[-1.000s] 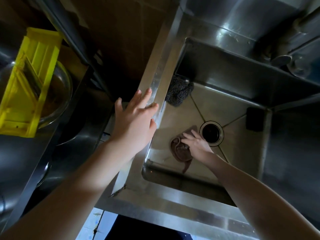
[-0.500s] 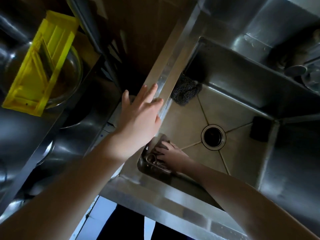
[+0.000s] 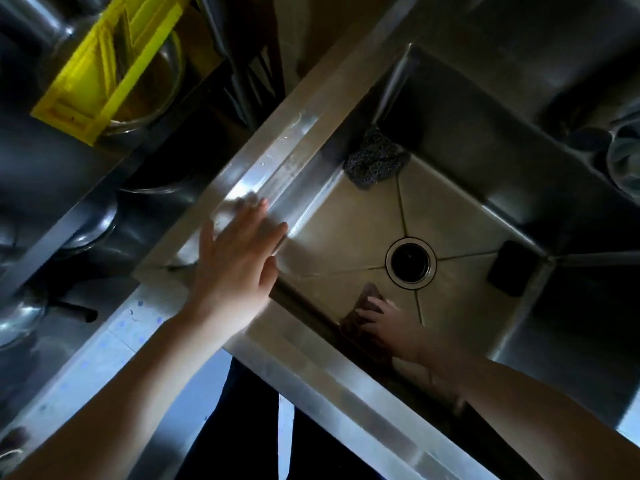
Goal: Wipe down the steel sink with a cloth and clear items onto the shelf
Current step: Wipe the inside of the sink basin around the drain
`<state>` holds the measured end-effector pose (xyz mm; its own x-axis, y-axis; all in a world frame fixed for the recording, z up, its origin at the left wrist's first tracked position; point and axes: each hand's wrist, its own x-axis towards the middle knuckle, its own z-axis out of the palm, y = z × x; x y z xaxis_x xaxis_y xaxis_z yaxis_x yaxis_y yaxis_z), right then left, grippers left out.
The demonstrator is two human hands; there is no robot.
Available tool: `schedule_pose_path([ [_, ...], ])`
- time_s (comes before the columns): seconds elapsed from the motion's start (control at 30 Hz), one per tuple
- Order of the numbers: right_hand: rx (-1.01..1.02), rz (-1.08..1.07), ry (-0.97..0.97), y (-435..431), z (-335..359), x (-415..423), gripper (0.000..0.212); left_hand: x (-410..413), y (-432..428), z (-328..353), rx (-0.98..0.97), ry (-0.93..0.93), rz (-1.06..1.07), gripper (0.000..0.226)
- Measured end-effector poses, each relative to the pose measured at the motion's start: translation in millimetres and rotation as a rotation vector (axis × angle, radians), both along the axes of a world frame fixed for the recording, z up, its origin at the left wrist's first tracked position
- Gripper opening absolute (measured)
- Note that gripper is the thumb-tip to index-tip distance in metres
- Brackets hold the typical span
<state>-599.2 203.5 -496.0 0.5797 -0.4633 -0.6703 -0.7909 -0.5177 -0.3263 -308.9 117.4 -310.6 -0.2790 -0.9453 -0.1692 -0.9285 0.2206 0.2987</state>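
1. Nearest the body, the left hand lies flat on the rim of the sink, fingers straight and gripping nothing, probably as a brace for leaning in.
2. Down on the sink floor by the near wall, the right hand presses one brown cloth with spread fingers and does not pinch it, which suits wiping.
3. Just beyond is one drain.
4. Two items sit in corners, likely awaiting clearing: one black block at right and one scouring pad farther off.
5. Farthest left, one yellow rack sits over the shelf.
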Motion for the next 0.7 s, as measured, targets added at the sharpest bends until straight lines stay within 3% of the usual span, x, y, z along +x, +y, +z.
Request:
schedule_pose_path([
  [0.13, -0.040, 0.053, 0.030, 5.9, 0.1, -11.9, 0.052, 7.0, 22.4, 4.4, -0.024, -0.008, 0.081, 0.052],
  [0.43, -0.119, -0.188, -0.078, -44.3, 1.3, 50.2, 0.041, 4.9, 53.1, 10.1, -0.058, -0.069, 0.179, 0.038],
  [0.57, -0.089, -0.335, -0.056, -56.3, 4.3, 78.7, 0.036, -8.0, 62.1, 9.1, -0.137, -0.063, 0.165, 0.049],
  [0.7, -0.055, -0.238, -0.012, -50.1, 13.0, 75.5, 0.048, -13.9, 65.9, 8.6, -0.175, -0.041, 0.163, 0.057],
])
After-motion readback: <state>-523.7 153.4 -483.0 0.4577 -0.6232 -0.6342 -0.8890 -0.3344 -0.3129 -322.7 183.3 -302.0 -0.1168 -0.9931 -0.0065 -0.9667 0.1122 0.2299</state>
